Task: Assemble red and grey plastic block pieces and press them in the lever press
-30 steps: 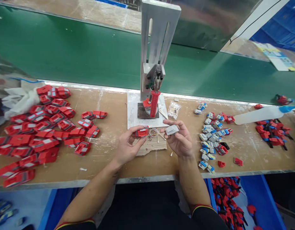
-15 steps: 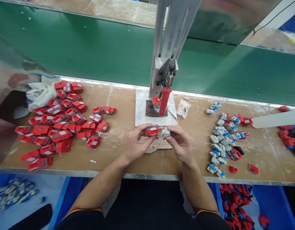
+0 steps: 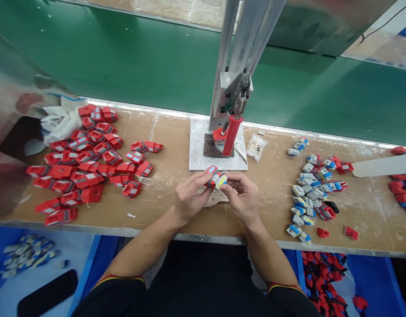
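My left hand (image 3: 190,196) is closed round a red plastic piece (image 3: 212,170) with grey and pale blue patches. Between the fingers of my right hand (image 3: 244,196) is a small grey piece (image 3: 221,181) with a yellow face. The two pieces meet in front of me, just over the near edge of the press; whether they are joined I cannot tell. Behind them stands the toggle press with its red handle (image 3: 233,135) lowered, and another red piece (image 3: 219,134) sits under its plunger.
A heap of red pieces (image 3: 80,176) covers the left of the bench beside a white cloth (image 3: 62,123). Grey-and-blue pieces (image 3: 306,189) lie at the right. A bag of cotton swabs (image 3: 256,147) is by the press. Blue bins (image 3: 371,281) and a phone (image 3: 47,294) are below.
My hands have come closer together, bringing the grey piece against the red one. Both pieces have been turned, so other faces now show. The whole view has shifted slightly.
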A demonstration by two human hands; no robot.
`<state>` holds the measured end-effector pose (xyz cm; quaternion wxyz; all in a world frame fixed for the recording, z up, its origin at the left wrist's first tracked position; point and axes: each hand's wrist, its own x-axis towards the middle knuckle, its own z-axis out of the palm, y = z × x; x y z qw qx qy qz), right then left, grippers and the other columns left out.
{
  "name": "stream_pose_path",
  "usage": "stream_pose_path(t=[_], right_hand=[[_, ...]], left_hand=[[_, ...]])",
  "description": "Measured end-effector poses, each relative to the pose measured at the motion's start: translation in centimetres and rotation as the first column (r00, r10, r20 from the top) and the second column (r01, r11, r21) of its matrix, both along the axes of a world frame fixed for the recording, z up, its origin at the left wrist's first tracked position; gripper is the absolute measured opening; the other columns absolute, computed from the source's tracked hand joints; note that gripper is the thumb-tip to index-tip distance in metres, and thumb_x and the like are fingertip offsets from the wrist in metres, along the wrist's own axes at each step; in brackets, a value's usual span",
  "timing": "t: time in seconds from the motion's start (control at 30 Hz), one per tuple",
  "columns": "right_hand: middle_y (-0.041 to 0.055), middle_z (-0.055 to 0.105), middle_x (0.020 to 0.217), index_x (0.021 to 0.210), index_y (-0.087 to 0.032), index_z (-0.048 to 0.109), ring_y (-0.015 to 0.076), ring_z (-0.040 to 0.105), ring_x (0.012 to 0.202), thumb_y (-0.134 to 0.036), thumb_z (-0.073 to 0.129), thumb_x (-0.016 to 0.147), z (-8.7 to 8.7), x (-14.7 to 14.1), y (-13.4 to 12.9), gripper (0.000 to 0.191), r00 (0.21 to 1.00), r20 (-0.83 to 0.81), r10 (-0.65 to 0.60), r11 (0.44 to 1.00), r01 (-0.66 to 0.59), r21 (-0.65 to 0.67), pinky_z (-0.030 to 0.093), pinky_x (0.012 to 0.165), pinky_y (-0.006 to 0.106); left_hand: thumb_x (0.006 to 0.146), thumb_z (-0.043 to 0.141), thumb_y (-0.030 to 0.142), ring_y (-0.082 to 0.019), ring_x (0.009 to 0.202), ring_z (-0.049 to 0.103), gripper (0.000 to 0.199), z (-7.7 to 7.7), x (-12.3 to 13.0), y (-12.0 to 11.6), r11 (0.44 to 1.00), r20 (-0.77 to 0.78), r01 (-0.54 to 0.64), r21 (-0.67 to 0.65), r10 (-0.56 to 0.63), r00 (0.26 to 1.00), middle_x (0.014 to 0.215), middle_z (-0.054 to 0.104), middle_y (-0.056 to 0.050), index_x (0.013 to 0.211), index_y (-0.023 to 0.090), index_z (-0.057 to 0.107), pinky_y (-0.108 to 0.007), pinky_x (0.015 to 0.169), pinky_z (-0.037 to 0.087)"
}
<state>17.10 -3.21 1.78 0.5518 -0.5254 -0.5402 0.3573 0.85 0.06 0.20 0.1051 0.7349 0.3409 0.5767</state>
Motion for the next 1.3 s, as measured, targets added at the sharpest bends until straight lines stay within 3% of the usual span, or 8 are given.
stream_pose_path(t=[0.23, 0.37, 0.53, 0.63, 0.77, 0.97, 1.1, 1.3], right_hand=[[0.0003, 0.074, 0.079, 0.096, -0.024, 0.074, 0.0128, 0.069, 0.063, -0.037, 0.085, 0.088, 0.5, 0.3, 0.2, 0.018, 0.999, 0.019, 0.031, 0.985, -0.034, 0.169, 0.058, 0.058, 0.024], [-0.0019, 0.070, 0.072, 0.094, -0.024, 0.073, 0.0126, 0.064, 0.060, -0.035, 0.085, 0.088, 0.7, 0.7, 0.2, 0.017, 0.995, 0.044, 0.086, 0.975, -0.093, 0.202, 0.055, 0.055, 0.025], [0.0061, 0.074, 0.091, 0.103, -0.025, 0.076, 0.0170, 0.065, 0.070, -0.062, 0.059, 0.100, 0.6, 1.2, 0.1, 0.041, 0.999, 0.036, 0.021, 0.936, -0.032, 0.351, 0.053, 0.059, 0.032], [0.0091, 0.075, 0.097, 0.108, -0.026, 0.077, 0.0215, 0.070, 0.081, -0.073, 0.033, 0.104, 0.8, 0.8, 0.0, 0.065, 0.999, 0.004, -0.042, 0.942, 0.038, 0.335, 0.057, 0.068, 0.039], [0.0056, 0.076, 0.077, 0.082, -0.024, 0.077, 0.0209, 0.072, 0.073, -0.050, 0.038, 0.109, 1.4, -0.1, -0.3, 0.054, 0.996, 0.050, -0.071, 0.941, 0.050, 0.335, 0.057, 0.067, 0.039], [0.0035, 0.078, 0.073, 0.078, -0.023, 0.077, 0.0178, 0.070, 0.065, -0.034, 0.042, 0.107, 2.1, -0.6, -0.7, 0.046, 0.990, 0.029, -0.136, 0.931, 0.118, 0.345, 0.053, 0.061, 0.035], [0.0036, 0.075, 0.070, 0.074, -0.024, 0.075, 0.0186, 0.068, 0.063, -0.041, 0.043, 0.106, 2.3, -0.6, -0.5, 0.048, 0.995, 0.007, -0.103, 0.941, 0.096, 0.325, 0.052, 0.061, 0.037], [0.0061, 0.070, 0.077, 0.077, -0.026, 0.073, 0.0233, 0.067, 0.077, -0.060, 0.042, 0.104, 1.6, -0.9, -0.1, 0.053, 0.985, -0.071, -0.156, 0.967, 0.167, 0.191, 0.054, 0.073, 0.043]], left_hand=[[0.088, 0.085, 0.038, -0.027, 0.110, 0.081, 0.054, 0.4, -0.3, -0.2, 0.994, -0.038, 0.096, 0.059, -0.094, 0.995, 0.127, 0.079, -0.015, 0.134, 0.016, 0.066, -0.034, 0.091, 0.071], [0.086, 0.088, 0.028, -0.026, 0.110, 0.081, 0.052, 0.3, -0.7, -0.1, 0.989, 0.012, 0.136, 0.054, -0.137, 0.991, 0.128, 0.079, -0.013, 0.133, 0.019, 0.068, -0.034, 0.091, 0.071], [0.087, 0.087, 0.037, -0.026, 0.110, 0.081, 0.065, 0.7, -0.3, -0.7, 0.943, 0.125, 0.327, -0.055, -0.319, 0.940, 0.125, 0.080, -0.014, 0.144, 0.020, 0.061, -0.034, 0.094, 0.070], [0.090, 0.084, 0.040, -0.024, 0.106, 0.082, 0.070, 1.0, 0.2, -1.5, 0.914, 0.122, 0.391, -0.104, -0.378, 0.918, 0.122, 0.080, -0.015, 0.149, 0.018, 0.054, -0.030, 0.091, 0.070], [0.096, 0.078, 0.037, -0.024, 0.104, 0.082, 0.053, 1.2, 0.6, -2.0, 0.907, 0.047, 0.417, -0.060, -0.415, 0.909, 0.110, 0.082, -0.013, 0.141, 0.016, 0.058, -0.030, 0.091, 0.070], [0.102, 0.068, 0.036, -0.024, 0.105, 0.082, 0.046, 1.6, 1.0, -2.1, 0.929, -0.004, 0.370, 0.034, -0.370, 0.929, 0.110, 0.082, -0.013, 0.141, 0.015, 0.057, -0.032, 0.087, 0.072], [0.101, 0.070, 0.034, -0.023, 0.106, 0.082, 0.045, 1.7, 0.9, -2.2, 0.930, -0.009, 0.366, 0.045, -0.366, 0.931, 0.111, 0.082, -0.014, 0.140, 0.015, 0.058, -0.030, 0.088, 0.071], [0.084, 0.089, 0.042, -0.022, 0.098, 0.083, 0.059, 1.2, 0.3, -1.8, 0.917, 0.150, 0.363, -0.167, -0.341, 0.928, 0.112, 0.082, -0.012, 0.132, 0.018, 0.066, -0.029, 0.088, 0.071]])
